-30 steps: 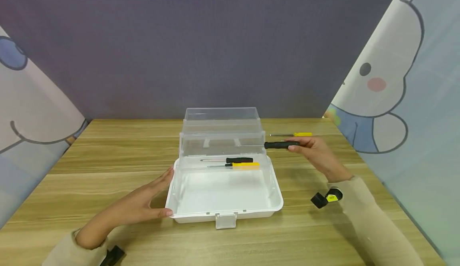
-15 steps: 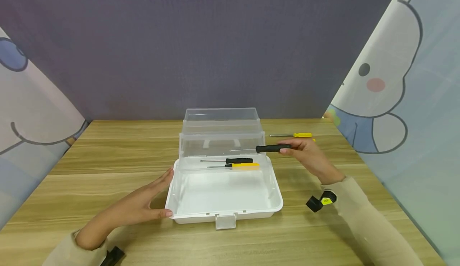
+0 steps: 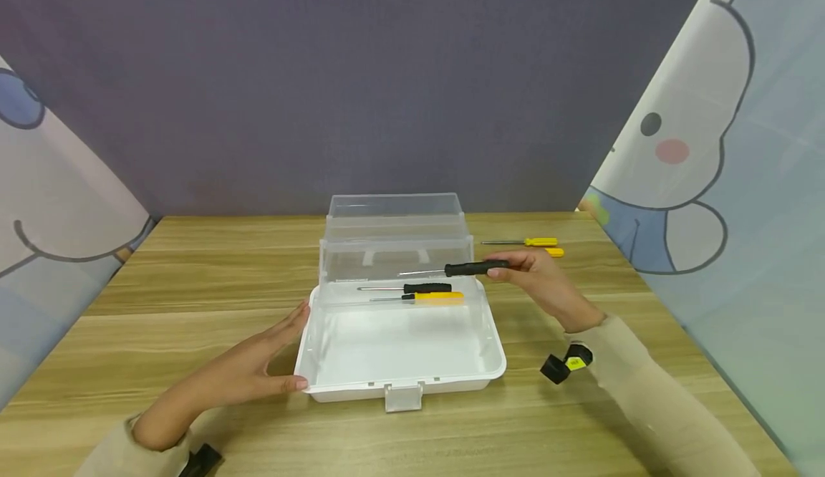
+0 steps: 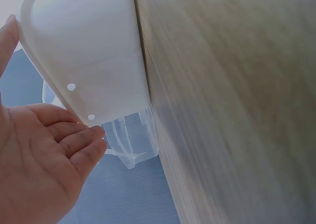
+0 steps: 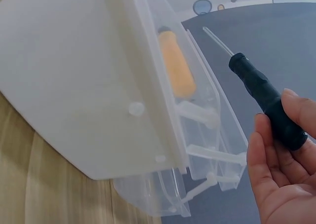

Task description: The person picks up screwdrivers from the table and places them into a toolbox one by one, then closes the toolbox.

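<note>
My right hand (image 3: 544, 283) pinches a black-handled screwdriver (image 3: 467, 268) by the end of its handle, the shaft pointing left. It hangs over the back right part of a white toolbox (image 3: 341, 389) with raised, clear trays (image 3: 396, 226). In the right wrist view, thumb and fingers press around the handle's butt (image 5: 291, 135). At the toolbox's left side, my left hand (image 3: 248, 366) rests against the rim with spread fingers, the thumb near the front corner. A second black screwdriver (image 3: 427, 288) and a yellow-handled one (image 3: 440, 298) lie side by side in a tray.
Two yellow screwdrivers, one with its shaft showing (image 3: 540, 242) and one partly hidden behind my right hand (image 3: 554, 253), lie on the wooden table (image 3: 225, 276) at the back right. A clear latch (image 3: 404, 398) hangs at the toolbox's front. A grey panel (image 3: 399, 90) stands behind.
My right hand has moved left and slightly down with the black screwdriver, bringing it over the toolbox's trays. The left hand keeps its place at the rim.
</note>
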{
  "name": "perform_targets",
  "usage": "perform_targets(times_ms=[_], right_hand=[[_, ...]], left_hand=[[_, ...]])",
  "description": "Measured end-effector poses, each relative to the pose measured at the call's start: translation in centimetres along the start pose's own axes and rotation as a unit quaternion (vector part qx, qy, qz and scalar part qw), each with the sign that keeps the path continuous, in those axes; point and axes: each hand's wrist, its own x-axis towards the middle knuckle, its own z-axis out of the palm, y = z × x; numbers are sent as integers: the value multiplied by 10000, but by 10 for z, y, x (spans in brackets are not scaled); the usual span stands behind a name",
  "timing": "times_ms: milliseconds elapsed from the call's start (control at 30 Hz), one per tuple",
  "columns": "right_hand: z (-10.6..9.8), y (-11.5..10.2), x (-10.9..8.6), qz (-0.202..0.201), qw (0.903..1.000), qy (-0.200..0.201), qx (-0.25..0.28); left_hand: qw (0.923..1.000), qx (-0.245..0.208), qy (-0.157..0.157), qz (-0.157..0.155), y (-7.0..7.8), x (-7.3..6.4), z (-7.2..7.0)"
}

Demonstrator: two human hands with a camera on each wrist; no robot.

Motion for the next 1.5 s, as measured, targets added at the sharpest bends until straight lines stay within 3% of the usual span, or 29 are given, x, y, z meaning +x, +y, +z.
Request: perform_targets(times_ms=[667, 1500], right_hand=[[19, -7, 9, -74, 9999, -115, -93], [38, -16, 21, 190, 9985, -277, -438]], left_hand=[[10000, 3, -16, 39, 3, 1, -2], [10000, -18, -79, 53, 6, 0, -4]])
